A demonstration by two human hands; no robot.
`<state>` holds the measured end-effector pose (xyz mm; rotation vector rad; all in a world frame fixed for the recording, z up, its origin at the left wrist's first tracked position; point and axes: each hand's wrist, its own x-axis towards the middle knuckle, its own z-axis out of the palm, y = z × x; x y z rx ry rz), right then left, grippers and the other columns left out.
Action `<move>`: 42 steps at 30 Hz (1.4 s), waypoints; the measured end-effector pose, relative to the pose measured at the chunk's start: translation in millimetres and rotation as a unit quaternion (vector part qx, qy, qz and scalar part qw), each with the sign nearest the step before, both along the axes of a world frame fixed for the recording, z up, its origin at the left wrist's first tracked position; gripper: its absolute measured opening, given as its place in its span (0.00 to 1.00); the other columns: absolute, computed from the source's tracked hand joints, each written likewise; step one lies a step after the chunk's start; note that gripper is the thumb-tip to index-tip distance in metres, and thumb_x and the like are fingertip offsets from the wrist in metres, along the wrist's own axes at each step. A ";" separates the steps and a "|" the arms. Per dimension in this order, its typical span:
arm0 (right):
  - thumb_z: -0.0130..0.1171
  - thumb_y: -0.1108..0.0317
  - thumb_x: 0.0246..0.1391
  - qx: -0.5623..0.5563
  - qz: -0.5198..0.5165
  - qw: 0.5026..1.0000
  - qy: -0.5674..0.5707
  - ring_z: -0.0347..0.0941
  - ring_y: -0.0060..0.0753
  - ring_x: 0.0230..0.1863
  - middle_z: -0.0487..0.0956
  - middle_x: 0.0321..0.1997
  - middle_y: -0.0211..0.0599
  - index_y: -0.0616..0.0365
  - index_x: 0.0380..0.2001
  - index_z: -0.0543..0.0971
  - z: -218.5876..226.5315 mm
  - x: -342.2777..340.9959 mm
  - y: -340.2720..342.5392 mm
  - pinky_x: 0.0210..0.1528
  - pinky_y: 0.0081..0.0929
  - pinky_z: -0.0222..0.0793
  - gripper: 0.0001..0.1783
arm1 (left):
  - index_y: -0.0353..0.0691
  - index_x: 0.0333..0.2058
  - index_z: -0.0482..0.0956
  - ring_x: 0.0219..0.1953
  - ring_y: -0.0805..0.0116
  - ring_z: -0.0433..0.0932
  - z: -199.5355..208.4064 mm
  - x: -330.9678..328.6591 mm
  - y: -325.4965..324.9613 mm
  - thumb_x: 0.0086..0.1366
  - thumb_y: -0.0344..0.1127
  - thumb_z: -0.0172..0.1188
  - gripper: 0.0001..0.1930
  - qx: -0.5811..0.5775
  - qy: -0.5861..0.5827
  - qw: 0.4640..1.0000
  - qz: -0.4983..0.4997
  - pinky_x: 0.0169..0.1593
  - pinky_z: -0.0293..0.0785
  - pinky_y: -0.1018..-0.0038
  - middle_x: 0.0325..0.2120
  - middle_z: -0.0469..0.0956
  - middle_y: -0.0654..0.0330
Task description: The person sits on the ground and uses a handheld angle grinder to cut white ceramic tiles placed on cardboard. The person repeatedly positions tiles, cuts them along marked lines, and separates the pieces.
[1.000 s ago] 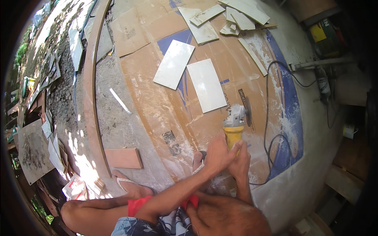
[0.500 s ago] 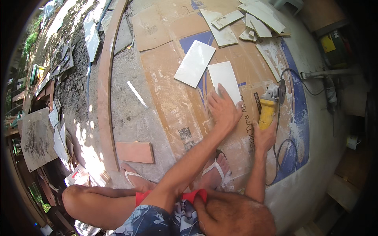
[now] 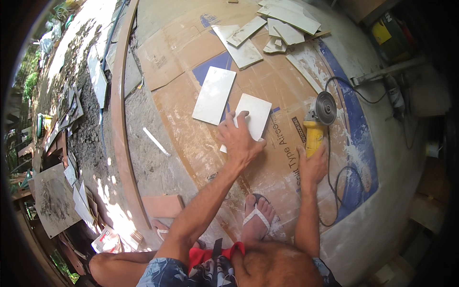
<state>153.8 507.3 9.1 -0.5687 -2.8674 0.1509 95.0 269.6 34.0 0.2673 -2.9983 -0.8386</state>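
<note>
My left hand (image 3: 240, 142) spans the near part of a white rectangular tile (image 3: 256, 112), with thumb and fingers at opposite sides. The tile lies on a flattened cardboard sheet (image 3: 179, 112). My right hand (image 3: 313, 164) is wrapped round the yellow body of an angle grinder (image 3: 313, 136). Its round dark disc (image 3: 326, 108) points away from me at the far end, apart from the tile. Just left of the held tile lies a second white tile (image 3: 214, 95).
Broken tile pieces (image 3: 287, 31) are piled at the far right. A black cord (image 3: 333, 184) loops beside the grinder. To the left run a long wooden board (image 3: 119, 119) and a thin white strip (image 3: 156, 141). A reddish block (image 3: 162, 206) lies near my foot.
The held tile has turned clockwise against the other tile, with my left hand on it. The grinder has tilted so its disc shows more face-on. The whole view has shifted.
</note>
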 end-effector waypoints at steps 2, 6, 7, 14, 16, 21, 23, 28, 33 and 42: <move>0.75 0.40 0.57 -0.023 -0.015 0.999 -0.038 0.83 0.60 0.52 0.83 0.53 0.54 0.58 0.77 0.63 4.0 1.2 -0.8 0.49 0.56 0.80 0.55 | 0.47 0.69 0.70 0.67 0.37 0.61 10.6 -10.0 -28.2 0.44 0.43 0.80 0.51 0.007 0.027 1.000 0.005 0.68 0.59 0.35 0.67 0.65 0.39; 0.74 0.39 0.58 -0.038 -0.028 0.997 -0.057 0.83 0.60 0.53 0.82 0.54 0.56 0.58 0.78 0.62 6.9 -1.4 1.3 0.49 0.57 0.80 0.55 | 0.47 0.73 0.66 0.67 0.34 0.61 3.1 -72.4 -80.0 0.45 0.43 0.80 0.54 -0.001 0.076 0.997 0.018 0.69 0.58 0.33 0.68 0.63 0.35; 0.74 0.39 0.58 -0.037 -0.031 0.997 -0.057 0.83 0.60 0.53 0.82 0.54 0.56 0.58 0.77 0.62 7.3 -3.4 -0.3 0.50 0.57 0.80 0.55 | 0.47 0.74 0.64 0.67 0.33 0.61 -3.0 -86.3 -89.4 0.45 0.44 0.81 0.56 0.003 0.082 0.996 0.023 0.69 0.58 0.32 0.68 0.62 0.33; 0.74 0.39 0.58 -0.018 -0.030 0.998 -0.053 0.82 0.62 0.55 0.82 0.56 0.57 0.59 0.75 0.64 5.7 -10.0 2.0 0.53 0.57 0.79 0.53 | 0.34 0.81 0.49 0.61 0.30 0.67 -42.2 -97.5 -96.3 0.54 0.56 0.81 0.66 -0.051 0.045 0.996 0.053 0.66 0.64 0.33 0.66 0.64 0.26; 0.73 0.39 0.59 -0.012 -0.021 0.999 -0.041 0.82 0.63 0.57 0.82 0.58 0.58 0.60 0.74 0.66 3.9 -11.4 1.9 0.54 0.57 0.79 0.52 | 0.24 0.77 0.52 0.59 0.31 0.69 -34.7 -96.1 -94.1 0.57 0.57 0.79 0.63 -0.068 0.013 0.997 0.041 0.65 0.67 0.36 0.63 0.69 0.26; 0.68 0.32 0.61 0.009 -0.049 0.995 -0.086 0.82 0.67 0.57 0.82 0.61 0.60 0.60 0.71 0.69 -13.8 -10.3 13.0 0.54 0.60 0.78 0.51 | 0.22 0.73 0.60 0.58 0.35 0.73 0.8 -94.1 -123.4 0.53 0.64 0.80 0.63 -0.137 -0.051 0.989 -0.034 0.62 0.74 0.42 0.55 0.77 0.31; 0.67 0.29 0.60 0.001 -0.037 0.993 -0.112 0.83 0.68 0.55 0.82 0.61 0.60 0.59 0.73 0.67 -12.1 -9.5 2.7 0.53 0.62 0.78 0.53 | 0.22 0.70 0.64 0.56 0.33 0.76 -2.2 -78.8 -181.0 0.50 0.68 0.80 0.63 -0.214 -0.041 0.974 -0.065 0.59 0.77 0.39 0.50 0.82 0.31; 0.64 0.24 0.60 0.019 -0.069 0.985 -0.155 0.82 0.66 0.57 0.83 0.62 0.54 0.61 0.71 0.69 1.9 -13.7 8.6 0.55 0.63 0.77 0.55 | 0.24 0.60 0.72 0.44 0.41 0.82 112.9 24.6 -347.7 0.51 0.69 0.75 0.54 -0.142 -0.158 0.977 -0.032 0.49 0.83 0.48 0.40 0.84 0.37; 0.64 0.25 0.60 -0.018 -0.008 0.993 -0.118 0.82 0.66 0.58 0.83 0.63 0.55 0.61 0.72 0.68 -2.2 -2.2 5.3 0.56 0.63 0.77 0.54 | 0.25 0.69 0.66 0.39 0.46 0.88 160.2 253.5 -490.7 0.52 0.67 0.75 0.59 -0.135 -0.106 0.947 0.271 0.43 0.87 0.55 0.43 0.86 0.36; 0.64 0.27 0.61 -0.044 0.072 0.988 -0.129 0.82 0.67 0.58 0.82 0.63 0.57 0.62 0.72 0.67 10.1 23.7 -23.1 0.56 0.62 0.77 0.54 | 0.35 0.55 0.82 0.38 0.51 0.86 15.6 632.1 -506.6 0.61 0.49 0.78 0.30 -0.402 -0.038 0.870 0.284 0.47 0.82 0.57 0.39 0.88 0.53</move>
